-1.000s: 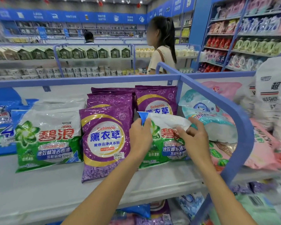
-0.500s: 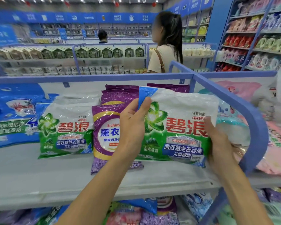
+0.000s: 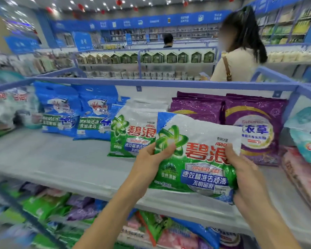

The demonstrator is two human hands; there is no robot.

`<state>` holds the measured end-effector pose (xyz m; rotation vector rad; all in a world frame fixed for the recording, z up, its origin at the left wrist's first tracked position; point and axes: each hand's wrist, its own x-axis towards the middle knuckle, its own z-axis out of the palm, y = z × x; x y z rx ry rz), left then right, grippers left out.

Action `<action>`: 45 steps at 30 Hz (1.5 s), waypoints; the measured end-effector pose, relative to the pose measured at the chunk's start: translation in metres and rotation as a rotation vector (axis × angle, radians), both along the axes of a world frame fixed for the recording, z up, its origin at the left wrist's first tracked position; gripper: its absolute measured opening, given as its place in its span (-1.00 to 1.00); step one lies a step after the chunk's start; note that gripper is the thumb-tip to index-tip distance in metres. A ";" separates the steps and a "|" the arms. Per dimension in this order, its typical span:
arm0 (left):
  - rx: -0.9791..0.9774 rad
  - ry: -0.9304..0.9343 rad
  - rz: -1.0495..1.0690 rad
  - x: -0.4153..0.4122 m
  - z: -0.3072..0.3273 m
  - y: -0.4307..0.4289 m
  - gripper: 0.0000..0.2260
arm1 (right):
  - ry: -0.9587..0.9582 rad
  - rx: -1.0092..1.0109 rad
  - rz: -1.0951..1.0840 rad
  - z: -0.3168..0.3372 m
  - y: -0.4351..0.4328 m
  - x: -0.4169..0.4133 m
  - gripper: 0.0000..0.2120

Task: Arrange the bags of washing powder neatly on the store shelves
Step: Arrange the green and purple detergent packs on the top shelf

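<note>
On the held green-and-white bag (image 3: 196, 159): ARIEL in small letters above big red 碧浪, 自然清新 at lower left, and on a blue panel 速效精准去顽渍 over 不惧留痕. On the matching bag (image 3: 131, 133) behind it to the left, the same ARIEL and 碧浪. On the purple bag (image 3: 255, 130): 衣草 legible, brand line above too blurred. On the blue bag (image 3: 95, 121) — 低温速溶 beside a large 4.

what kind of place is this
A shop, probably a supermarket's laundry aisle: a shelf stocked with purple bags and blue bags of washing powder like the green bag being held, blue section signs on the back wall, a shopper beyond.
</note>
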<state>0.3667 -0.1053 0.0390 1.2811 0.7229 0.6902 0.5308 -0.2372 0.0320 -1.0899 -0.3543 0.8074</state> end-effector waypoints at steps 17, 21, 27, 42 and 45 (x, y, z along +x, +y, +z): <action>-0.045 -0.040 0.268 -0.094 -0.006 0.167 -0.33 | -0.266 -0.169 -0.093 0.002 0.192 -0.094 -0.88; -0.002 0.007 0.185 -0.096 -0.006 0.177 -0.72 | -0.301 -0.170 -0.104 -0.004 0.184 -0.098 -0.79; 0.265 0.276 -0.032 -0.129 -0.014 0.174 -0.49 | -0.649 -0.505 -0.110 -0.024 0.128 -0.123 -0.40; 0.517 0.459 0.097 -0.119 -0.053 0.162 -0.36 | -1.131 -0.690 -0.122 -0.042 0.154 -0.130 -0.29; 0.581 0.512 0.146 -0.125 -0.059 0.149 -0.54 | -1.166 -0.654 -0.115 -0.047 0.150 -0.131 -0.34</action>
